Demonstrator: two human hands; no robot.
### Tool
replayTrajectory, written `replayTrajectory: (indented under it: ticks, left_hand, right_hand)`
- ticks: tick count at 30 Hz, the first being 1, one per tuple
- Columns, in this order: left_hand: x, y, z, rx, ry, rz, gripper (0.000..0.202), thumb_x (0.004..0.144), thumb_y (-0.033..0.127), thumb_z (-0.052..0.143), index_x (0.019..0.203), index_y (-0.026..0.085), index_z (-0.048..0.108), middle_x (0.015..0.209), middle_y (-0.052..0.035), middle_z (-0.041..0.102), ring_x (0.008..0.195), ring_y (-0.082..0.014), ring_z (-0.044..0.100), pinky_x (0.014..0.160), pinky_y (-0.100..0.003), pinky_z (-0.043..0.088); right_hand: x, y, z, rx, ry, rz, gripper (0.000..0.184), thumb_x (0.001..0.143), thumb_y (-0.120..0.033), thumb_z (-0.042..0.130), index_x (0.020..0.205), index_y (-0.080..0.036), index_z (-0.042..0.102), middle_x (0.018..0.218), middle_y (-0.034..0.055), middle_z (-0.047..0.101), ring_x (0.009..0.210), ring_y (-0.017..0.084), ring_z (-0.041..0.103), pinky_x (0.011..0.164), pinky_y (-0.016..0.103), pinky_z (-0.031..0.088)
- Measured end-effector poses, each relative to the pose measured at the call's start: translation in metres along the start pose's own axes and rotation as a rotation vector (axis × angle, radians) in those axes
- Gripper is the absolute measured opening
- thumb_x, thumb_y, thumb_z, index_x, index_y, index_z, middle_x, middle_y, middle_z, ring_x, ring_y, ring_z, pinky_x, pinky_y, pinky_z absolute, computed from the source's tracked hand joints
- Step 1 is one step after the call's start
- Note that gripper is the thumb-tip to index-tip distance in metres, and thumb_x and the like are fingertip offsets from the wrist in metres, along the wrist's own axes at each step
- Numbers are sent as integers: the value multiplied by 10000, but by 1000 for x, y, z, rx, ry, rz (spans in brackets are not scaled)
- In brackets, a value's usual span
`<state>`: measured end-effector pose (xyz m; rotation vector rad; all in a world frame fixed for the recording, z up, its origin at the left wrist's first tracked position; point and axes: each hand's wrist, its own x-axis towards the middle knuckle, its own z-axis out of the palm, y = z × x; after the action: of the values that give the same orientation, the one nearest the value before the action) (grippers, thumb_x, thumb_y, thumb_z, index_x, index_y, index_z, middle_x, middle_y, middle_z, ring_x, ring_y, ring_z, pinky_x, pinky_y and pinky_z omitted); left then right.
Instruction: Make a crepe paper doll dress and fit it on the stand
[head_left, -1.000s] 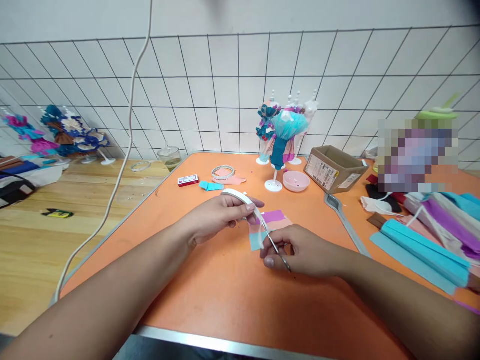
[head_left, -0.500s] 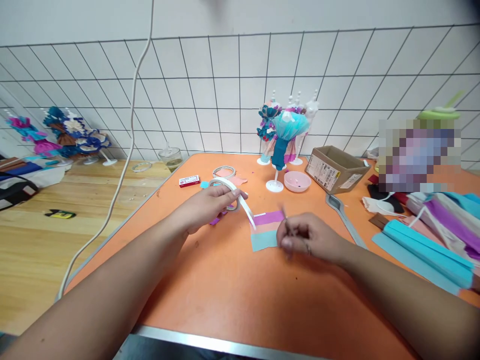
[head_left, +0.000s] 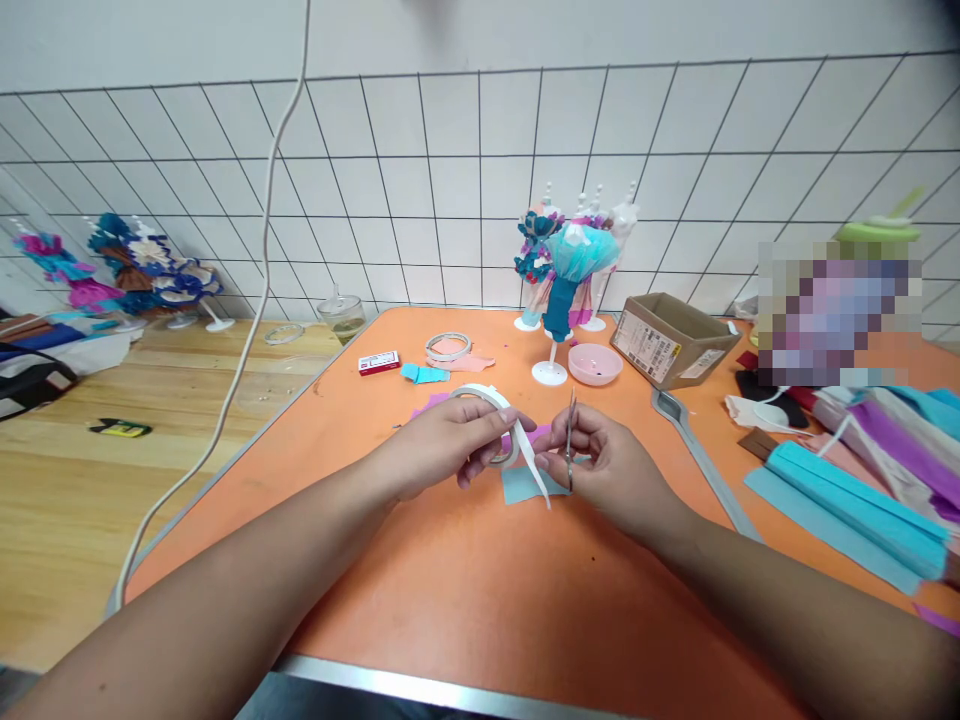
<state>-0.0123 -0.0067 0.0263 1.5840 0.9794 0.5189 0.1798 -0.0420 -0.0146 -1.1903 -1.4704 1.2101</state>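
My left hand [head_left: 457, 438] is closed on a roll of white tape [head_left: 480, 392], from which a loose strip [head_left: 532, 465] hangs down to the right. Held upright in my right hand [head_left: 600, 460] is a pair of small scissors [head_left: 570, 435], its blades pointing up. The fingertips of that hand are close beside the tape strip; whether they touch it I cannot tell. Beneath both hands lies a striped piece of crepe paper [head_left: 529, 487], its light blue band showing and the rest partly covered.
Behind my hands stand small dress forms in paper dresses [head_left: 577, 255], a pink bowl [head_left: 595, 364] and a cardboard box [head_left: 673, 340]. Another tape roll [head_left: 448, 347] and a small red-and-white box [head_left: 379, 362] lie back left. Blue crepe paper [head_left: 855, 505] is at right. A white cable [head_left: 266, 210] hangs at left.
My left hand has moved right and slightly down with the tape roll, bringing the strip over the striped paper. My right hand has turned the scissors upright and moved slightly toward the strip.
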Motion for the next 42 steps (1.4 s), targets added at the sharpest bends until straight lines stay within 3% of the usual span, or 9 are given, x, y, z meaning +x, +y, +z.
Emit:
replayTrajectory:
  ticks: [4, 8, 13, 17, 20, 23, 28, 35, 42]
  left_hand:
    - [1, -3, 2, 82, 41, -35, 402, 820, 528, 541, 916, 163, 681, 733, -6, 609, 472, -57, 494, 439, -185, 374]
    - [6, -7, 6, -11, 70, -95, 356, 766, 494, 632, 924, 176, 668, 871, -54, 700, 708, -143, 655, 540, -196, 449]
    - [9, -14, 7, -260, -26, -161, 354, 711, 393, 729, 978, 173, 652, 875, -59, 703, 768, -159, 669, 688, -259, 503]
    - [9, -15, 6, -408, -38, -165, 374, 726, 357, 730, 1056, 211, 633, 922, -32, 684, 676, -82, 624, 611, -188, 474]
    - [8, -13, 5, -354, 41, -146, 312, 736, 413, 711, 928, 181, 631, 758, 3, 653, 567, -49, 570, 531, -151, 436]
    - [5, -8, 6, -174, 58, -108, 355, 760, 507, 649, 830, 168, 569, 634, 7, 639, 511, -80, 581, 494, -174, 440]
    - [-2, 1, 6, -38, 4, -123, 371, 803, 538, 570, 925, 189, 533, 785, -53, 719, 550, -128, 640, 516, -224, 474]
    - [2, -2, 6, -118, -9, -113, 516, 616, 316, 799, 1023, 172, 517, 707, -4, 673, 665, -151, 651, 635, -268, 503]
    - [4, -6, 7, -239, -18, -102, 452, 606, 228, 793, 958, 157, 519, 640, 20, 640, 612, -140, 630, 626, -278, 497]
  right_hand:
    - [-1, 1, -1, 27, -38, 16, 257, 684, -210, 709, 727, -198, 456, 779, -16, 595, 694, 114, 536, 638, 248, 425]
    - [-3, 1, 1, 77, -84, -1, 253, 680, -185, 715, 746, -197, 471, 777, -23, 591, 708, 108, 534, 643, 235, 427]
    - [-3, -1, 2, 150, -119, -19, 267, 686, -163, 708, 747, -200, 451, 801, -15, 608, 749, 118, 576, 672, 238, 457]
    - [-3, -1, 1, 155, -98, -42, 283, 699, -182, 706, 739, -206, 427, 790, -19, 601, 736, 112, 566, 643, 220, 448]
    - [-4, 0, 1, 136, -95, -33, 300, 688, -206, 720, 741, -207, 425, 780, -17, 591, 726, 117, 559, 637, 225, 449]
    - [-3, 1, 2, 113, -90, -21, 329, 676, -245, 740, 739, -207, 419, 788, -9, 586, 717, 122, 557, 636, 236, 458]
    - [-3, 1, 1, 119, -111, -31, 323, 701, -253, 730, 746, -208, 413, 787, -7, 590, 733, 125, 573, 651, 237, 462]
    - [-3, -1, 2, 70, -58, -18, 327, 673, -246, 747, 742, -207, 429, 799, -2, 601, 748, 141, 584, 655, 255, 471]
    - [-4, 1, 3, -26, -46, -55, 246, 717, -265, 684, 746, -207, 447, 831, 13, 598, 745, 141, 568, 619, 251, 458]
